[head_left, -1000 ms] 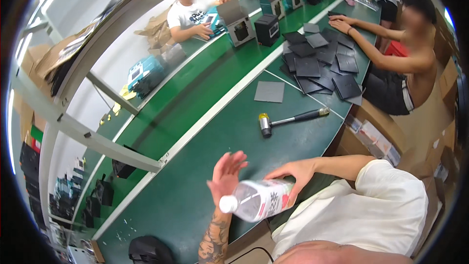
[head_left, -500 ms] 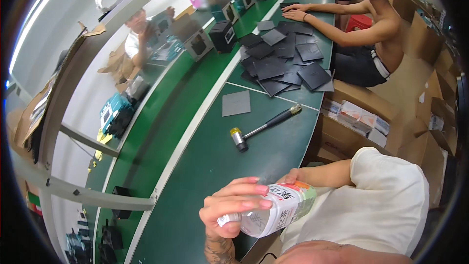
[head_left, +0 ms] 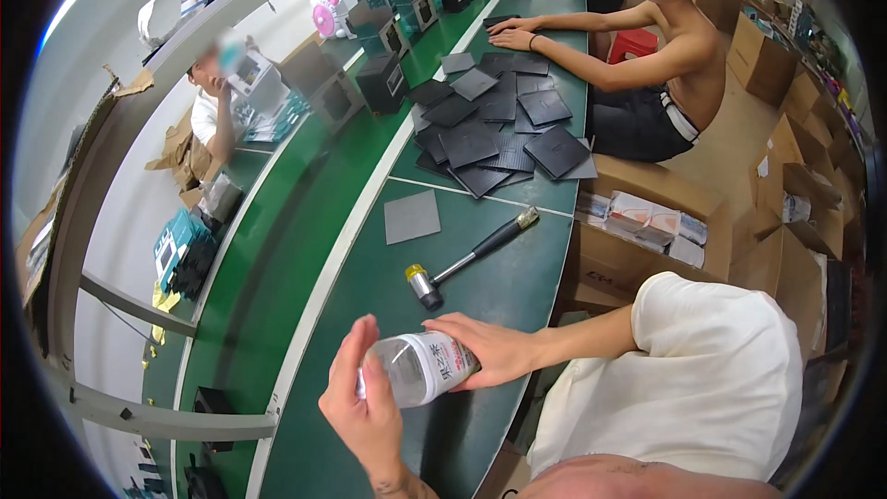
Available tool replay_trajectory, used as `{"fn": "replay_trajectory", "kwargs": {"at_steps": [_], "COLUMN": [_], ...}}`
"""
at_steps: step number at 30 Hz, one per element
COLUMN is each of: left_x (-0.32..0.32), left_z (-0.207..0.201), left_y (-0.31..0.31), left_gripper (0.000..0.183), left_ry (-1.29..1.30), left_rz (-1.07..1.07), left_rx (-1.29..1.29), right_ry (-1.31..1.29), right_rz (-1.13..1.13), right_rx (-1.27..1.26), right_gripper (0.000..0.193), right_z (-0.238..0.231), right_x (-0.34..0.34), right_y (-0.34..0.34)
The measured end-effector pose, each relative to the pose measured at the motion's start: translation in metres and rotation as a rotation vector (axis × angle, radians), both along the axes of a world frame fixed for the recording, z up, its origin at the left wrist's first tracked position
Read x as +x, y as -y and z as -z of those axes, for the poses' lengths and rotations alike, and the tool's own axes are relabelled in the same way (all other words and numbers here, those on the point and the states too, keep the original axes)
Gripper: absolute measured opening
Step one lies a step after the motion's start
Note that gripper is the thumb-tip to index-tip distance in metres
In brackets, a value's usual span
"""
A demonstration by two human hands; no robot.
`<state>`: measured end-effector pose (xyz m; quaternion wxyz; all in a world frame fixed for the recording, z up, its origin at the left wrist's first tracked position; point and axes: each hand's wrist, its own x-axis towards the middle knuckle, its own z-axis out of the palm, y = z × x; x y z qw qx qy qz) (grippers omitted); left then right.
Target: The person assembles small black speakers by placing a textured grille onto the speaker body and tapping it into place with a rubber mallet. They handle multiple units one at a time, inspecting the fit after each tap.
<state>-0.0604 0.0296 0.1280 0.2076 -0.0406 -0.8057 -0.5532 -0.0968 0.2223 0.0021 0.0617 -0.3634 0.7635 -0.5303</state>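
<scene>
A clear plastic drink bottle (head_left: 399,371) with a white printed label is tilted over the green bench, its neck pointing left. My right hand (head_left: 494,351) is wrapped around the labelled base end. At the neck end, my left hand (head_left: 362,397) is closed around the cap, which the fingers mostly hide. Just beyond the bottle lies a mallet (head_left: 455,265) with a black grip, a metal head and a yellow face. A flat grey square panel (head_left: 412,217) rests farther off on the bench.
Black and grey square panels (head_left: 499,120) are heaped farther along the bench. A co-worker (head_left: 674,46) sits at its right side, hands on the bench; another person (head_left: 217,102) holds a white box across the green belt (head_left: 268,268). An open carton (head_left: 647,259) stands right of the bench.
The bottle has turned and moved left with both hands. My right hand now shows wrapped around its base, and my left hand has shifted to the cap. The person across has raised a white box.
</scene>
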Motion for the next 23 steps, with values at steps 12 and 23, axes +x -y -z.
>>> {"fn": "replay_trajectory", "kwargs": {"at_steps": [12,23], "left_x": [-0.008,-0.004], "left_z": [0.005,0.004], "left_y": [-0.01,-0.029], "left_gripper": [0.059,0.068], "left_ry": [-0.196,-0.116], "left_rz": [0.453,0.069], "left_rx": [-0.324,0.029], "right_ry": [0.133,0.127], "right_rz": [0.017,0.049], "right_rx": [-0.247,-0.154], "right_gripper": [0.101,0.101], "right_z": [0.022,0.022], "right_x": [0.009,0.012], "right_y": [0.009,0.008]}}
